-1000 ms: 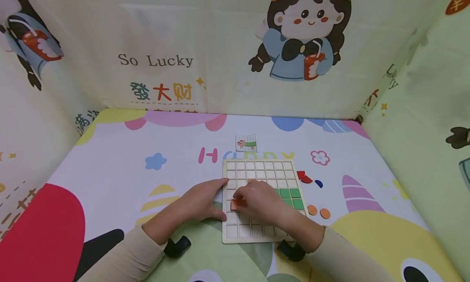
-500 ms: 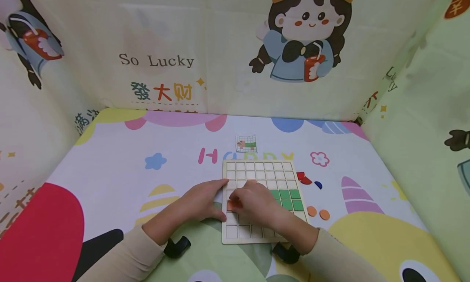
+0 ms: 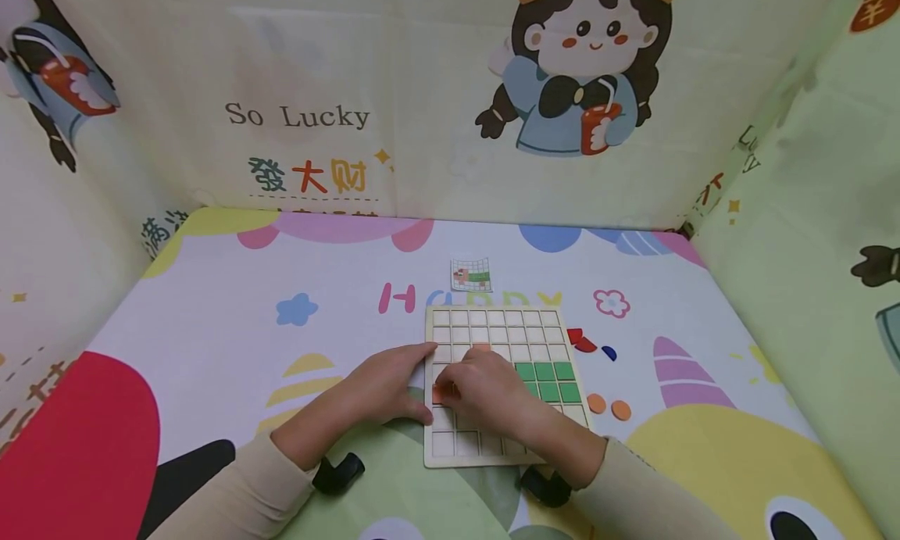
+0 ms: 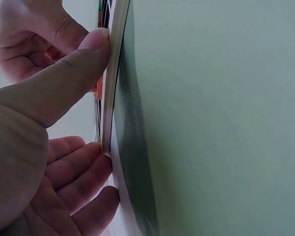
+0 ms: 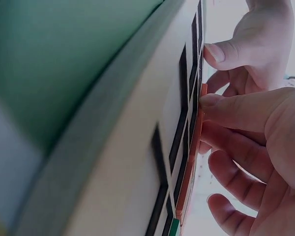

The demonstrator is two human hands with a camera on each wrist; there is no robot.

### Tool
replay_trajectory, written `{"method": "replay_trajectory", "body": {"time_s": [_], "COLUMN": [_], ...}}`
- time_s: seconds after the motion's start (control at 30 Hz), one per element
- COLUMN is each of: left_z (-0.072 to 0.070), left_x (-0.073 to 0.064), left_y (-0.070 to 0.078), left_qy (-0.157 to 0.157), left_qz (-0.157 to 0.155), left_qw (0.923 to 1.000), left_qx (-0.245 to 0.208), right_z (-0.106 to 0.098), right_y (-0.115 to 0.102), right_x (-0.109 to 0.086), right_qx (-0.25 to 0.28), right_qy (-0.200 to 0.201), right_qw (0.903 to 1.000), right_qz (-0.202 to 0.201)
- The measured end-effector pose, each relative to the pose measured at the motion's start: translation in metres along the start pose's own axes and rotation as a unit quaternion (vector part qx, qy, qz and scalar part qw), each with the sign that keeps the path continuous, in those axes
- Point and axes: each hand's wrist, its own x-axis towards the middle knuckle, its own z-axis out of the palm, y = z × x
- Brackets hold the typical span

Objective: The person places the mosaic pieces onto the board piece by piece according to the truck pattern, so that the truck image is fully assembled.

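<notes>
A pale wooden grid board [image 3: 443, 445] lies on the patterned cloth between both hands. My right hand [image 3: 485, 391] reaches over it and pinches an orange square tile [image 3: 437, 394] at the leftmost column. In the right wrist view, the thumb presses on that orange tile, beside more orange along the board. My left hand [image 3: 383, 384] rests at the board's left edge; in the left wrist view its thumb [image 4: 88, 46] and fingertips touch that edge. Green square tiles [image 3: 544, 381] fill cells in two rows on the right. Another orange tile [image 3: 481, 348] shows above the right hand, which hides the cells below.
A small picture card [image 3: 471, 275] with a gridded design lies behind the board. To the right are red pieces [image 3: 586, 345], a dark blue half-disc [image 3: 608, 353] and two orange discs [image 3: 621, 410]. Printed cloth walls [image 3: 422, 94] stand at the back and sides.
My right hand has shifted slightly left with the orange tile, which has moved into the leftmost column. More green tiles show beside the hand. My left hand has stayed put.
</notes>
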Motion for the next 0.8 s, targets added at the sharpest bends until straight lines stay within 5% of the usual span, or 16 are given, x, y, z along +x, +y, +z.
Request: {"method": "replay_trajectory", "body": {"time_s": [0.37,0.8], "left_z": [0.0,0.0], "left_x": [-0.001,-0.001], "left_y": [-0.002,-0.001], "left_qy": [0.004,0.003], "left_qz": [0.0,0.005], "left_qw": [1.0,0.9999], "left_qx": [-0.003,-0.01], "right_z": [-0.003,-0.044], "right_y": [0.003,0.032], "right_x": [-0.002,-0.023], "right_qx": [0.039,0.071], "right_qy": [-0.022,0.0], "right_qw": [0.999,0.9905], "right_qz": [-0.001,0.118]}}
